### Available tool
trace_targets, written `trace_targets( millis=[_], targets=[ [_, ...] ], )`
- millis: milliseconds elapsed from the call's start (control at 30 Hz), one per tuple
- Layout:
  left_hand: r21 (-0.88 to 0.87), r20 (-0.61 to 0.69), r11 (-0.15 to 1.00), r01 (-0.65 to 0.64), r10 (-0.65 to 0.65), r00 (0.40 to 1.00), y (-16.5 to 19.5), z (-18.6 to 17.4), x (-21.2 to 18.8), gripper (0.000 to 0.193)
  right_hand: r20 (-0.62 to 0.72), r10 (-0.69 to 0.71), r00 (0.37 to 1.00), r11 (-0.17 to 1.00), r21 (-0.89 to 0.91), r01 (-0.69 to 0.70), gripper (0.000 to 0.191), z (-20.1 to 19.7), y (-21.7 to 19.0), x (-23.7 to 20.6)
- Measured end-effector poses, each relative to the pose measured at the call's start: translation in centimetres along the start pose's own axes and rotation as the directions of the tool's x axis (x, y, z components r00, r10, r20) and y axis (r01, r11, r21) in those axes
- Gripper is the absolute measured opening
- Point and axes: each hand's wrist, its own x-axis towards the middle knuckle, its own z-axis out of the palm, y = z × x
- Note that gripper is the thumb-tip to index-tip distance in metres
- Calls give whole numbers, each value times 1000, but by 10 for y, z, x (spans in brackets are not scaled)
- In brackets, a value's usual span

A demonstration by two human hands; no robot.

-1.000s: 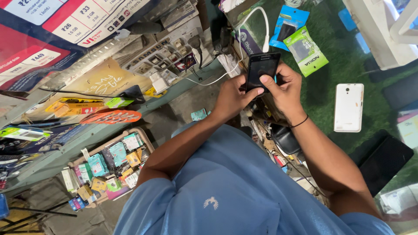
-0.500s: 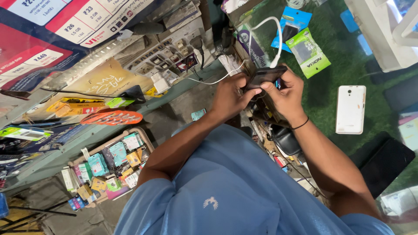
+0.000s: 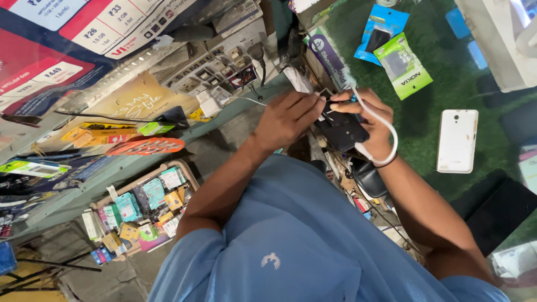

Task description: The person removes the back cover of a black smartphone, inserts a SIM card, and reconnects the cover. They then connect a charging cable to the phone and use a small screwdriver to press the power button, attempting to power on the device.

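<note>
Black phone (image 3: 342,130) sits at the centre of the head view, held flat between both hands above the cluttered edge of the tabletop (image 3: 430,106), which is covered in green matting. The right hand (image 3: 373,126) cups the phone from the 3 o'clock side, its grip clamped on the phone's body, while its thumb and forefinger pinch the end of a white cable (image 3: 386,134) at the phone's 12 o'clock edge. The cable loops out toward 3 o'clock and curls back under the wrist. The left hand (image 3: 286,118) comes in from 9 o'clock, fingers drawn together and touching the phone's top corner just beside the cable end; whether it pinches something small there is hard to tell.

At 3 o'clock from the hands, well apart, a white phone (image 3: 457,140) lies face down on the matting. At 1 o'clock lie a green packet (image 3: 404,64) and a blue packet (image 3: 381,32), overlapping. Down at 8 o'clock a tray of small boxes (image 3: 140,210) stands on a lower shelf.

The step in hand looks like seating the cable's plug into the phone's port. The next move likely calls for lining the plug square with the port and pressing it gently, the phone kept steady.
</note>
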Motion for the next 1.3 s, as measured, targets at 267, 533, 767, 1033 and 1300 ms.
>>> trace_targets(
  millis=[267, 533, 767, 1033, 1300],
  targets=[
    [213, -33, 965, -151, 162, 986, 1, -12, 5, 32, -35, -183, 983, 974, -140, 176, 21, 5, -5, 3],
    [208, -75, 968, -138, 156, 985, 4, -15, 8, 26, -46, -230, 972, 959, -181, 218, 20, 5, -6, 2],
    [185, -60, 975, -121, 134, 989, 5, -17, 8, 27, -53, -282, 958, 942, -207, 266, 18, 9, -5, 3],
    [8, -118, 998, -59, 60, 991, 3, -10, 5, 27, -27, -287, 957, 937, -215, 275, 19, 9, -4, 2],
    [-29, -97, 999, -20, 17, 995, 2, -7, 2, 31, -22, -284, 959, 940, -203, 274, 22, 9, -4, 2]
  ],
)
